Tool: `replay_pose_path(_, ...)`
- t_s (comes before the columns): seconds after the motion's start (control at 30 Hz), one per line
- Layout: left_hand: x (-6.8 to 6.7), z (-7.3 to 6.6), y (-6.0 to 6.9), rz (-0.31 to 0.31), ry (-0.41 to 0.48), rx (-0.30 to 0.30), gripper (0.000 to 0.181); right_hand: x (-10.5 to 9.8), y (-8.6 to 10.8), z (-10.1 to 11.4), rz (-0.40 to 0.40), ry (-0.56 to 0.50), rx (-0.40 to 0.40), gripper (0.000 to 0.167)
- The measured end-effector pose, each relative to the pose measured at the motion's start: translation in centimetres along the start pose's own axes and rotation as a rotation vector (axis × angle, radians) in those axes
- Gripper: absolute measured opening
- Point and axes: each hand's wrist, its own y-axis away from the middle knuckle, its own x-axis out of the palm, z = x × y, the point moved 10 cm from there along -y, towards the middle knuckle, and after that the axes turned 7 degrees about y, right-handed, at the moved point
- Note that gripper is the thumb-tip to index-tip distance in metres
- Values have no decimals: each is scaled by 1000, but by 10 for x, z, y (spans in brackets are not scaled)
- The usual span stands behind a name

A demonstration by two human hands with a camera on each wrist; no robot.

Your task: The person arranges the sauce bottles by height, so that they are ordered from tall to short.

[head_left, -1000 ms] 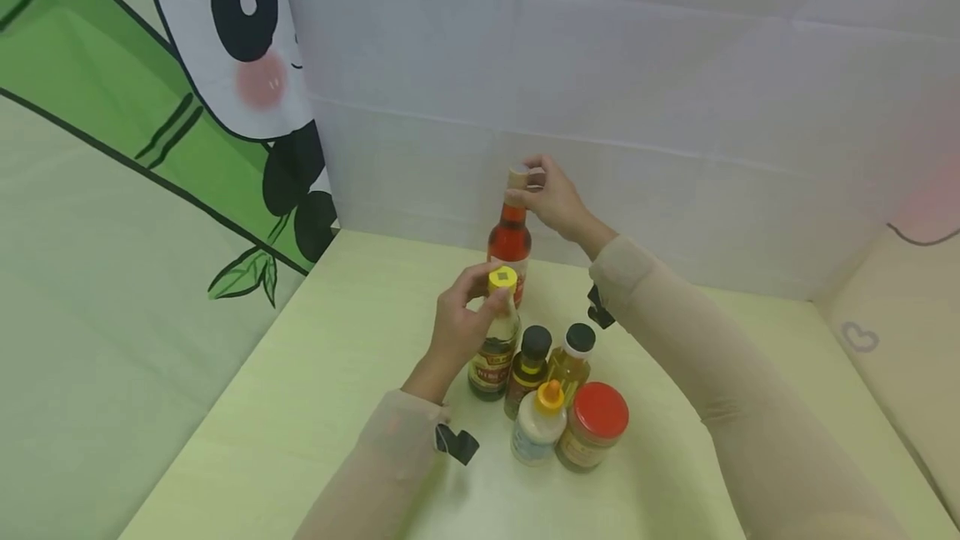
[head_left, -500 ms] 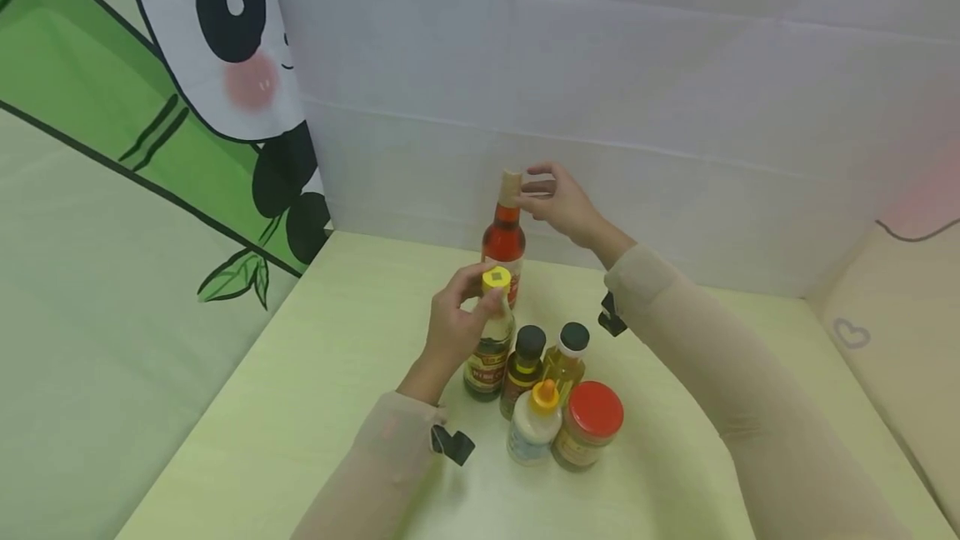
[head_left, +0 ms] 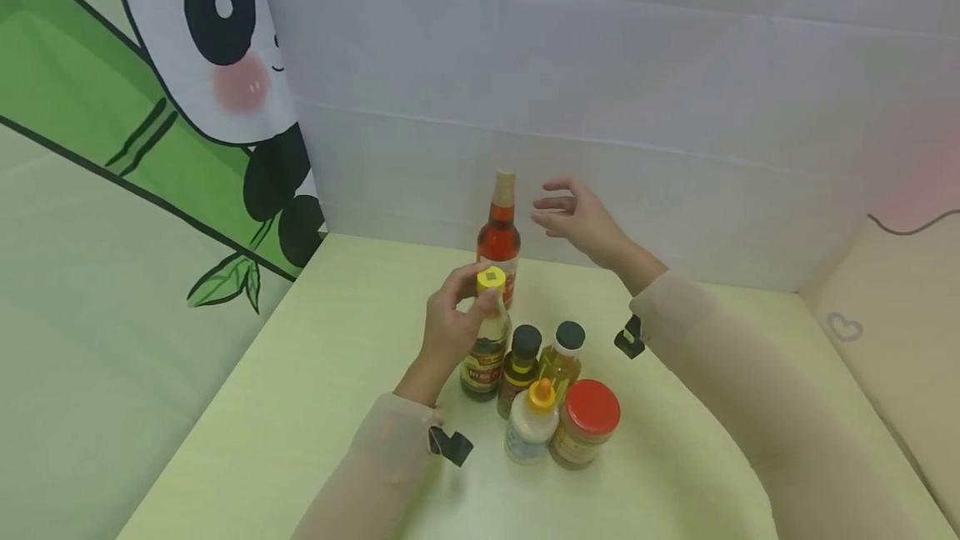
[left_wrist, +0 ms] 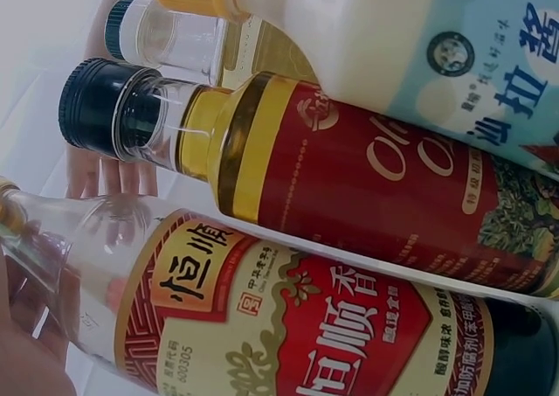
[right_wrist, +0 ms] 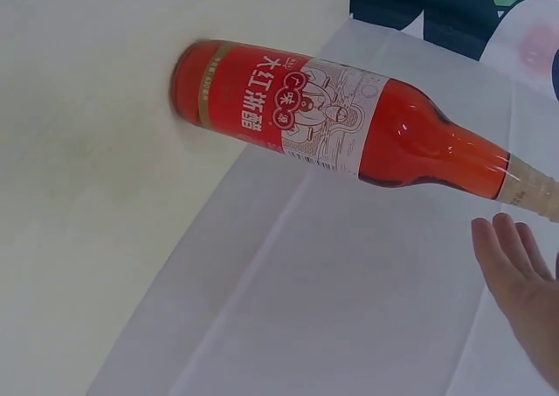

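Note:
My left hand grips the yellow-capped neck of a dark vinegar bottle, which stands upright on the table. Behind it stands a tall red vinegar bottle with a cream cap, its lower part partly hidden. My right hand hovers to the right of that bottle's neck, fingers loosely bent, touching nothing. In the right wrist view a gap shows between the fingertips and the red vinegar bottle. A small olive oil bottle stands right beside the dark vinegar bottle in the left wrist view.
Close to the dark vinegar bottle stand a yellow oil bottle with a dark cap, a salad dressing squeeze bottle and a red-lidded jar. A white cloth wall rises behind the table.
My right hand has let go of the red vinegar bottle's cap and moved away to the right and slightly down. The left hand keeps its grip; the view has shifted slightly.

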Motion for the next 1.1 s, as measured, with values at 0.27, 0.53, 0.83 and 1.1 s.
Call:
replay_pose_path(0.27,0,1,1,0,-10,-23,62,0,20,-3,13,-12,-15,52)
replay_pose_path(0.53,0,2,1,4,-8,-27,55,-3,36,-6,13,-20,-29,51)
replay_pose_path(0.83,-1,3,2,-9,-24,-14,64,-4,56,-6,24,-47,-47,52)
replay_pose_path(1.1,-1,0,0,-10,-22,1,66,0,78,-6,50,-37,-32,48)
